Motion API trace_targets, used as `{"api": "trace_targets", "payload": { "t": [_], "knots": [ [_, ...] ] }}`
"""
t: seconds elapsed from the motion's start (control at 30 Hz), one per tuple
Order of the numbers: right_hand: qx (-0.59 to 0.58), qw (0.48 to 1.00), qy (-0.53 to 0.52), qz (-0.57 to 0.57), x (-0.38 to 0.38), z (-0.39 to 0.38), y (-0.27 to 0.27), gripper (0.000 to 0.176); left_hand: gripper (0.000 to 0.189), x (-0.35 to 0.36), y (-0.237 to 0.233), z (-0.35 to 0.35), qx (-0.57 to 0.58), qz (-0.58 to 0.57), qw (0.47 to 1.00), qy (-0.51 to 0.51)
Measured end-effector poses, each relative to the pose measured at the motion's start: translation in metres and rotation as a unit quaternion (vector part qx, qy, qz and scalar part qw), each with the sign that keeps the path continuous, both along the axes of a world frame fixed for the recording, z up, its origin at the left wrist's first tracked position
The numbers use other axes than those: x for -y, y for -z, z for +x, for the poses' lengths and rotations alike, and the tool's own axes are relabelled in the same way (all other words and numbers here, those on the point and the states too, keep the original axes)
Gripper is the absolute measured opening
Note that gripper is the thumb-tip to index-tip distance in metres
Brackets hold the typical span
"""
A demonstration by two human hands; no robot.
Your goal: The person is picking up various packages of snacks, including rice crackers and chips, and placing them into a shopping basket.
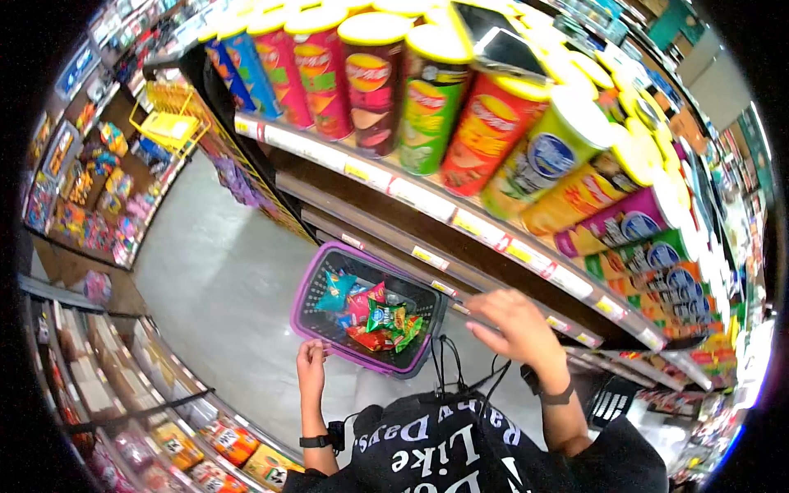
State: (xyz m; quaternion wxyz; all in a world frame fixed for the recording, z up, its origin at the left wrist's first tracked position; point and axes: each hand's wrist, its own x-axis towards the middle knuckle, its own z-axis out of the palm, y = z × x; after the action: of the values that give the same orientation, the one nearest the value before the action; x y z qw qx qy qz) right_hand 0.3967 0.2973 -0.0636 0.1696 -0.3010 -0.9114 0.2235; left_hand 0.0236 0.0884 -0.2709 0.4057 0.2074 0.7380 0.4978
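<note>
My left hand [312, 361] is curled at the near left corner of a purple-rimmed shopping basket [306, 283], its fingers closed against the rim. Inside the dark mesh basket lie several small snack bags: a teal bag [335, 291], a pink bag [362, 304], a green bag [385, 315] and a red bag [370, 338]. My right hand [516, 329] is raised right of the basket, before the lower shelf. Its fingers are slightly bent with the thumb apart, and nothing shows in it. Black cords [452, 366] hang between my hands.
A shelf edge with price labels [419, 199] runs diagonally ahead, bearing several chip canisters [370, 82]. A phone-like device [509, 51] lies on the canister lids. A yellow wire rack [168, 127] stands at the shelf's end; snack packs [226, 440] fill the lower left shelf.
</note>
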Motion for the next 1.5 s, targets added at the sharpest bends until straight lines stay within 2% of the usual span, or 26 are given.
{"api": "trace_targets", "payload": {
  "t": [0.1,0.2,0.27,0.33,0.37,0.4,0.47,0.5,0.57,0.67,0.73,0.83,0.9,0.93,1.0,1.03,1.07,1.1,1.13,1.17,1.2,1.27,1.3,1.4,1.47,1.5],
  "knots": [
    [-0.086,0.984,0.071,0.137,-0.002,0.01,-0.057,0.039,0.024,0.006,-0.047,0.01,-0.059,0.028,0.998,0.024],
    [-0.18,0.93,0.158,0.277,-0.016,0.021,-0.096,0.049,0.026,0.007,-0.081,0.021,-0.087,0.065,0.993,0.052],
    [-0.254,0.899,0.249,0.255,-0.02,0.022,-0.123,0.061,0.028,0.01,-0.105,0.027,-0.166,0.029,0.979,0.116],
    [-0.212,0.875,0.328,0.285,-0.027,0.021,-0.148,0.073,0.029,0.005,-0.119,0.029,-0.191,0.023,0.97,0.151],
    [-0.163,0.88,0.364,0.26,-0.032,0.021,-0.153,0.08,0.03,0.006,-0.124,0.03,-0.212,0.012,0.96,0.182],
    [-0.103,0.872,0.384,0.285,-0.039,0.022,-0.151,0.08,0.03,0.007,-0.13,0.03,-0.214,0.01,0.959,0.183],
    [-0.11,0.883,0.345,0.299,-0.046,0.023,-0.144,0.071,0.031,-0.003,-0.139,0.028,-0.257,0.002,0.938,0.232],
    [-0.11,0.882,0.347,0.299,-0.043,0.022,-0.142,0.071,0.032,-0.005,-0.142,0.028,-0.289,-0.014,0.93,0.227],
    [-0.21,0.873,0.346,0.273,-0.037,0.018,-0.142,0.061,0.033,-0.011,-0.153,0.029,-0.303,-0.005,0.927,0.223],
    [-0.222,0.849,0.374,0.301,-0.022,0.011,-0.139,0.05,0.033,-0.015,-0.16,0.026,-0.318,0.001,0.921,0.224],
    [-0.272,0.859,0.361,0.242,-0.019,0.008,-0.129,0.053,0.032,-0.02,-0.165,0.024,-0.322,0.006,0.918,0.231],
    [-0.288,0.863,0.364,0.2,-0.007,0.007,-0.126,0.053,0.033,-0.029,-0.181,0.028,-0.329,0.03,0.908,0.258],
    [-0.357,0.825,0.286,0.331,-0.002,0.007,-0.125,0.061,0.034,-0.039,-0.204,0.038,-0.296,0.036,0.91,0.288],
    [-0.369,0.811,0.272,0.363,0.002,0.009,-0.125,0.069,0.034,-0.044,-0.215,0.045,-0.297,0.037,0.909,0.289],
    [-0.39,0.799,0.259,0.378,0.02,0.007,-0.135,0.074,0.04,-0.055,-0.238,0.064,-0.286,0.077,0.899,0.322],
    [-0.395,0.806,0.259,0.356,0.031,0.007,-0.134,0.075,0.04,-0.06,-0.249,0.074,-0.285,0.075,0.9,0.322],
    [-0.394,0.808,0.26,0.352,0.037,0.005,-0.135,0.075,0.047,-0.064,-0.259,0.084,-0.292,0.136,0.878,0.355],
    [-0.409,0.838,0.232,0.276,0.042,0.003,-0.135,0.074,0.055,-0.069,-0.266,0.093,-0.298,0.197,0.851,0.386],
    [-0.422,0.861,0.203,0.198,0.047,0.001,-0.134,0.074,0.077,-0.073,-0.268,0.102,-0.276,0.213,0.846,0.405],
    [-0.466,0.861,0.193,0.065,0.048,-0.004,-0.124,0.069,0.088,-0.075,-0.277,0.112,-0.274,0.228,0.831,0.428],
    [-0.519,0.835,0.168,-0.074,0.055,-0.014,-0.127,0.062,0.1,-0.075,-0.284,0.121,-0.271,0.242,0.816,0.451],
    [-0.575,0.784,0.095,-0.214,0.055,-0.024,-0.123,0.054,0.119,-0.074,-0.279,0.128,-0.252,0.292,0.774,0.502],
    [-0.567,0.779,0.096,-0.248,0.053,-0.026,-0.118,0.05,0.126,-0.067,-0.277,0.131,-0.211,0.269,0.783,0.52],
    [-0.534,0.786,0.126,-0.284,0.046,-0.033,-0.107,0.039,0.131,-0.054,-0.269,0.136,-0.13,0.303,0.801,0.501],
    [-0.469,0.792,0.159,-0.357,0.043,-0.027,-0.11,0.033,0.132,-0.049,-0.274,0.13,-0.169,0.298,0.787,0.514],
    [-0.45,0.795,0.126,-0.387,0.038,-0.023,-0.105,0.035,0.134,-0.047,-0.275,0.127,-0.206,0.297,0.77,0.525]
  ]
}}
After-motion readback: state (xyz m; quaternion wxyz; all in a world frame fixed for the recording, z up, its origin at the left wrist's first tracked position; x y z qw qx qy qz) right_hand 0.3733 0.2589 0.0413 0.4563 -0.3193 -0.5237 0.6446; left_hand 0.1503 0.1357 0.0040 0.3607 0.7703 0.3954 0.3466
